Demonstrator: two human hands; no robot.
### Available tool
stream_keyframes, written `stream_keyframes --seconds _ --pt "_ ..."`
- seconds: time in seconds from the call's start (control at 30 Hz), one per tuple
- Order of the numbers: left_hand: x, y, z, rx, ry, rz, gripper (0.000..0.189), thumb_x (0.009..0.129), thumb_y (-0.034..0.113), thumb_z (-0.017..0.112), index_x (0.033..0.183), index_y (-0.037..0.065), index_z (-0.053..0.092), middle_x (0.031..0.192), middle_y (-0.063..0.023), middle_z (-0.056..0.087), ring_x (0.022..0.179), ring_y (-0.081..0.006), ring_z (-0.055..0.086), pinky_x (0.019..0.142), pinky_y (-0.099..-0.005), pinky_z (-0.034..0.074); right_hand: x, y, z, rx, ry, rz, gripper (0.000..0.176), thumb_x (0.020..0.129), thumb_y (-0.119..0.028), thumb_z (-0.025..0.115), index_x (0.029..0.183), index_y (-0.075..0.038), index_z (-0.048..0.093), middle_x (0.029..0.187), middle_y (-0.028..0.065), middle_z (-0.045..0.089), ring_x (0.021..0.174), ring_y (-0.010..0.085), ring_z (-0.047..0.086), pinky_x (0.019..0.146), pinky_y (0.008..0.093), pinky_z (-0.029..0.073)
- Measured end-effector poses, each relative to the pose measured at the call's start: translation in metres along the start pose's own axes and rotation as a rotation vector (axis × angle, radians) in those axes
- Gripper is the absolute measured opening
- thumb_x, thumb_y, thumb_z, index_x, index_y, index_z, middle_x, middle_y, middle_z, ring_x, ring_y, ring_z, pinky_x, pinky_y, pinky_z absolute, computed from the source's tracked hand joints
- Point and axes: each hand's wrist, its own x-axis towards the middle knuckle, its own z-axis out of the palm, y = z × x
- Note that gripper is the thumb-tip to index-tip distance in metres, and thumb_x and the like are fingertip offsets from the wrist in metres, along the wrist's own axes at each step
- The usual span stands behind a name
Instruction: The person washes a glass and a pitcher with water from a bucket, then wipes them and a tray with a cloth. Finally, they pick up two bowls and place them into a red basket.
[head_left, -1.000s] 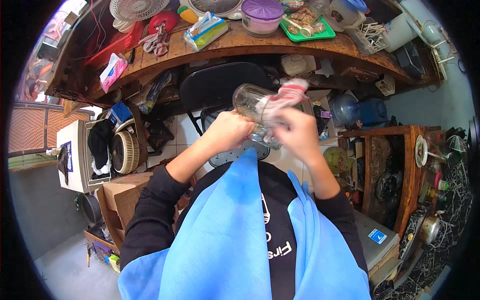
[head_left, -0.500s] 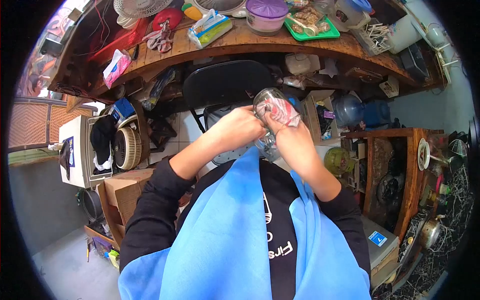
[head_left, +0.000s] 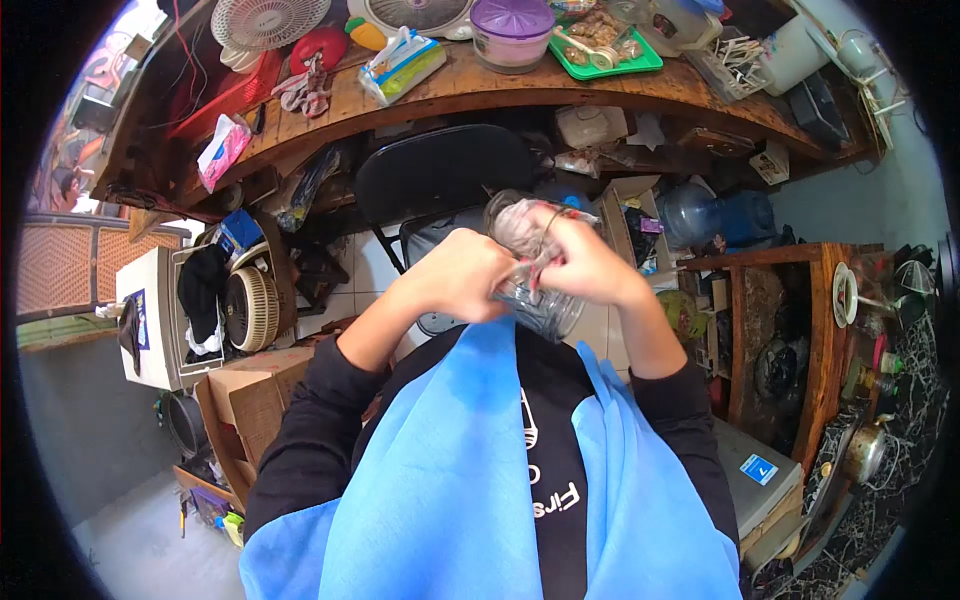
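Observation:
A clear glass jar (head_left: 548,308) is held tilted in front of my chest, above the blue cloth draped over me. My left hand (head_left: 468,277) is closed in a fist against the jar's left side. Over the upper right side of the jar, my right hand (head_left: 588,262) is closed on a white and red cloth (head_left: 522,222), pressing it to the glass. Motion smears the cloth and the jar's far end. My fingertips are partly hidden behind the hands.
A black folding chair (head_left: 440,175) stands just beyond my hands. Behind it, a wooden table (head_left: 480,100) carries a purple-lidded tub (head_left: 512,35), a green tray (head_left: 610,68) and a tissue pack (head_left: 402,70). A cardboard box (head_left: 255,400) is at left, a wooden shelf (head_left: 828,340) at right.
My right hand has moved up and turned, shifting the cloth along the jar. The jar's lower end shows more now. My left hand has shifted slightly left and down.

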Motion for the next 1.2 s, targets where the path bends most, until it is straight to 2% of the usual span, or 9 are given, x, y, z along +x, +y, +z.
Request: stream_keyframes --seconds 0.17,0.3,0.33,0.47,0.63,0.73,0.83,1.03,1.2 --pt "-0.006 -0.014 0.013 -0.657 0.071 -0.090 0.016 0.063 0.012 0.054 0.058 -0.001 0.047 0.048 -0.0083 0.041 0.044 -0.0208 0.041 0.045 -0.0352 0.031 -0.014 0.007 -0.011 0.800 0.326 -0.013 0.028 0.071 -0.010 0.049 0.096 0.003 0.051 0.087 0.0094 0.057 0.078 0.0148 0.057 0.073 0.0266 0.045" --pt "-0.017 -0.026 0.054 -1.580 0.263 -0.387 0.021 0.078 0.018 0.051 0.067 0.001 0.054 0.060 -0.0014 0.051 0.057 -0.0136 0.052 0.055 -0.0284 0.045 -0.025 0.019 -0.021 0.677 0.709 -0.227 0.030 0.071 -0.007 0.047 0.099 0.002 0.050 0.092 0.0096 0.057 0.083 0.0170 0.056 0.077 0.0289 0.044" --pt "-0.018 -0.024 0.059 -1.954 0.284 -0.131 0.023 0.079 0.024 0.054 0.085 0.002 0.056 0.076 -0.0036 0.054 0.070 -0.0154 0.055 0.067 -0.0300 0.049 -0.021 0.020 -0.012 0.455 0.697 -0.250 0.031 0.071 -0.006 0.047 0.100 0.002 0.050 0.100 0.0111 0.054 0.088 0.0176 0.054 0.078 0.0291 0.043" --pt "-0.016 -0.022 0.070 -1.981 0.578 -0.327 0.032 0.077 0.022 0.056 0.104 0.004 0.051 0.083 -0.0050 0.055 0.075 -0.0148 0.055 0.074 -0.0323 0.048 -0.013 0.014 0.044 -0.341 0.571 -0.411 0.050 0.065 -0.006 0.051 0.115 -0.003 0.046 0.128 0.0192 0.033 0.123 0.0350 0.022 0.099 0.0421 0.023" --pt "-0.008 -0.027 0.053 -2.530 0.121 0.180 0.024 0.085 0.029 0.039 0.071 0.010 0.045 0.063 -0.0008 0.045 0.054 -0.0148 0.043 0.065 -0.0394 0.048 -0.031 0.011 0.048 -0.460 0.460 -0.533 0.035 0.064 -0.009 0.057 0.098 -0.001 0.056 0.118 0.0153 0.043 0.113 0.0344 0.037 0.094 0.0421 0.030" --pt "-0.004 -0.027 0.057 -2.704 -0.061 0.359 0.046 0.089 0.034 0.027 0.049 0.013 0.029 0.046 0.0016 0.036 0.036 -0.0121 0.028 0.049 -0.0424 0.048 -0.007 -0.012 0.051 -0.467 0.797 -0.350 0.036 0.063 -0.005 0.060 0.097 -0.002 0.051 0.097 0.0135 0.046 0.089 0.0315 0.046 0.079 0.0410 0.038" --pt "-0.001 -0.023 0.056 -2.596 -0.073 0.443 0.045 0.089 0.033 0.027 0.049 0.013 0.029 0.047 0.0024 0.037 0.036 -0.0123 0.029 0.052 -0.0445 0.050 0.016 -0.020 0.037 -0.400 0.855 -0.301 0.047 0.071 -0.007 0.052 0.117 -0.004 0.042 0.121 0.0193 0.037 0.108 0.0364 0.039 0.091 0.0398 0.033" --pt "-0.016 -0.008 0.039 -2.298 0.043 -0.094 0.043 0.085 0.032 0.037 0.046 0.015 0.029 0.044 0.0037 0.031 0.041 -0.0091 0.034 0.050 -0.0409 0.051 0.003 -0.012 0.052 -0.650 0.750 -0.303 0.041 0.076 -0.011 0.049 0.116 -0.005 0.046 0.123 0.0217 0.038 0.110 0.0369 0.040 0.089 0.0401 0.035" --pt "-0.009 0.001 0.033 -2.216 0.016 0.119 0.044 0.084 0.032 0.038 0.044 0.016 0.027 0.043 0.0039 0.027 0.040 -0.0105 0.031 0.047 -0.0394 0.050 0.031 0.038 0.013 1.077 0.060 0.030 0.045 0.088 -0.036 0.027 0.113 -0.005 0.048 0.107 0.0078 0.054 0.096 0.0195 0.053 0.085 0.0328 0.040"
